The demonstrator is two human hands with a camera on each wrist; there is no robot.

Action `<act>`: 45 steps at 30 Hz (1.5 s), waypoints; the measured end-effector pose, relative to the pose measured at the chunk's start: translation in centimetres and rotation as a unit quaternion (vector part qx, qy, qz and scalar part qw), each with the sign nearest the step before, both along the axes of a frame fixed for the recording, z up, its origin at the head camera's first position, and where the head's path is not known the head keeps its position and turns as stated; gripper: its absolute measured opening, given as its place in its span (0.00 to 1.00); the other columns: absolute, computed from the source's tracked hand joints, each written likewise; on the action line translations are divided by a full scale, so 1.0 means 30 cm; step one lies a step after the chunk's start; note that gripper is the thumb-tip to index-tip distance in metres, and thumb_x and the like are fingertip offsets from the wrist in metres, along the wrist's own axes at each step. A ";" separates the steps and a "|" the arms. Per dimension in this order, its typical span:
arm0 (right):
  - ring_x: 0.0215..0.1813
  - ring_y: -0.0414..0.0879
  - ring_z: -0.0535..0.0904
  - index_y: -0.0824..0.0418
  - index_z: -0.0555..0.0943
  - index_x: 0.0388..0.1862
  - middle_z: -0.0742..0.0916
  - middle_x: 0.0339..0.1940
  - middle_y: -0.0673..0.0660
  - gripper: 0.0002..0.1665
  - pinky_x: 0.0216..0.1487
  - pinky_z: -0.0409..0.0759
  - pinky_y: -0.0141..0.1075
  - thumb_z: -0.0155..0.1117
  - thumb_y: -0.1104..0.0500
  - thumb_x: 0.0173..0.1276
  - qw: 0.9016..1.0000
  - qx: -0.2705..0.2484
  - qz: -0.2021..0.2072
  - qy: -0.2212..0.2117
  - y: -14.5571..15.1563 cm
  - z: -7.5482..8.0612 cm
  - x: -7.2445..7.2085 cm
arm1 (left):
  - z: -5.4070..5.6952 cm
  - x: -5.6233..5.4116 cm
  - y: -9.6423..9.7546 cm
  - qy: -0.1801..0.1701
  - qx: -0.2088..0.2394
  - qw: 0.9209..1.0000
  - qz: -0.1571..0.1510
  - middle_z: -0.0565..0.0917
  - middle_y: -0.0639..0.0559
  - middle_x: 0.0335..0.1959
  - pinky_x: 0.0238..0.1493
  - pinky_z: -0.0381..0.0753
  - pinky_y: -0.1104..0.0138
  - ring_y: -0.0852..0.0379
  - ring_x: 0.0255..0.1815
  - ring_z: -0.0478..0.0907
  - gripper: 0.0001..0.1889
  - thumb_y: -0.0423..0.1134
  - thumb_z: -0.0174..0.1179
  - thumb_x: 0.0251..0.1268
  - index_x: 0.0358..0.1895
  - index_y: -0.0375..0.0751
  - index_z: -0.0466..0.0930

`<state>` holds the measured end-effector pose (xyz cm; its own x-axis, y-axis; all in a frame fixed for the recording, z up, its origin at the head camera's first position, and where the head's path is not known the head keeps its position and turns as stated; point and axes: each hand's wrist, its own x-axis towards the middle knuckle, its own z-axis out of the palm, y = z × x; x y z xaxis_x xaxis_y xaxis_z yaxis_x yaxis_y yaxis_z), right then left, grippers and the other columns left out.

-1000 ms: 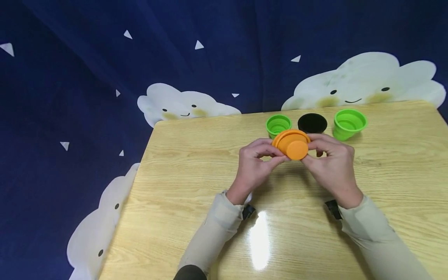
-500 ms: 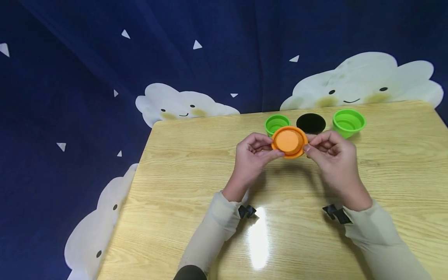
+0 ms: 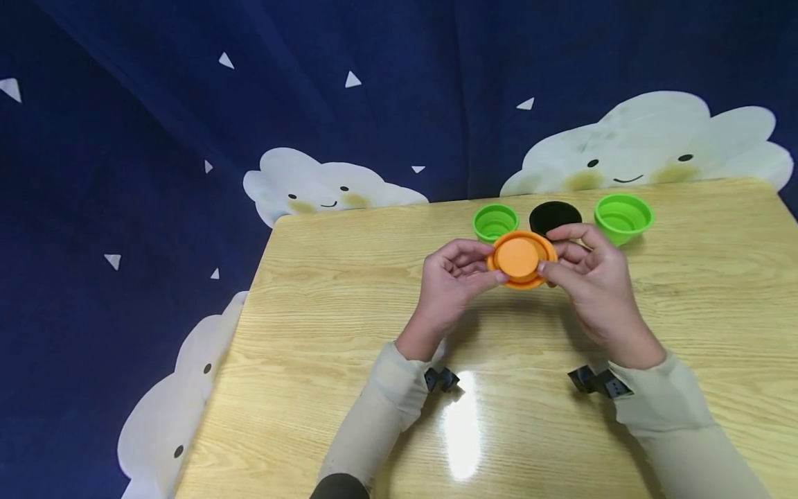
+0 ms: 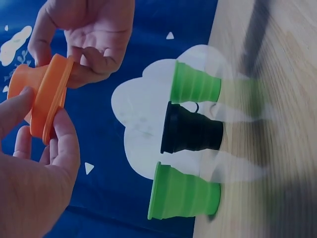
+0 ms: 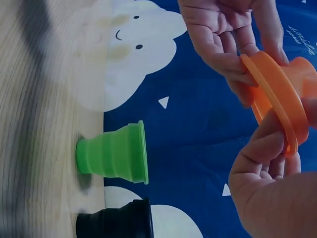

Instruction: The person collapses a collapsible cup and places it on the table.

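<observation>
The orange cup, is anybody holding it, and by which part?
Yes: the left hand and right hand pinch the orange cup by opposite sides of its wide, rimmed end.

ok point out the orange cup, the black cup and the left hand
Orange cup (image 3: 519, 258), head view, on its round base.
Black cup (image 4: 194, 129), left wrist view, on its side wall.
Left hand (image 3: 447, 285), head view, on the middle of the hand.

Orange cup (image 3: 519, 258), cloud-patterned blue backdrop (image 3: 399, 118)
</observation>
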<state>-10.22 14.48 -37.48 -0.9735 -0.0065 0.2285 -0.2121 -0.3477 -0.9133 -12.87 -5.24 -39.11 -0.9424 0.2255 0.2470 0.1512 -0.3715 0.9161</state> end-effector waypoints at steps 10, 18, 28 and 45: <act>0.25 0.41 0.78 0.70 0.72 0.42 0.84 0.28 0.60 0.19 0.28 0.82 0.26 0.59 0.85 0.55 0.995 0.056 -0.080 0.036 -0.028 -0.004 0.000 | 0.011 0.009 0.042 0.016 -0.002 0.999 0.037 0.85 0.52 0.35 0.38 0.85 0.71 0.58 0.37 0.82 0.18 0.10 0.63 0.47 0.43 0.20 0.74; 0.28 0.43 0.80 0.76 0.69 0.38 0.84 0.32 0.60 0.16 0.31 0.82 0.24 0.61 0.84 0.54 0.980 0.125 -0.135 0.082 -0.036 -0.011 -0.004 | 0.021 0.016 0.054 0.024 -0.018 0.997 0.072 0.85 0.33 0.42 0.41 0.84 0.70 0.56 0.39 0.82 0.17 0.12 0.61 0.50 0.35 0.30 0.64; 0.40 0.45 0.86 0.83 0.79 0.41 0.88 0.41 0.60 0.12 0.41 0.85 0.27 0.62 0.85 0.56 0.983 0.068 -0.113 0.129 -0.039 -0.019 -0.016 | 0.015 0.012 0.042 0.062 -0.017 0.995 0.079 0.87 0.40 0.40 0.44 0.86 0.67 0.52 0.44 0.84 0.09 0.14 0.64 0.55 0.40 0.19 0.81; 0.39 0.43 0.82 0.69 0.87 0.46 0.86 0.53 0.60 0.16 0.40 0.82 0.24 0.61 0.80 0.64 0.948 0.265 -0.121 0.128 -0.024 0.015 0.012 | 0.123 0.056 0.024 0.211 -0.168 0.959 0.092 0.81 0.27 0.54 0.52 0.84 0.62 0.46 0.59 0.81 0.09 0.18 0.59 0.66 0.46 0.18 0.83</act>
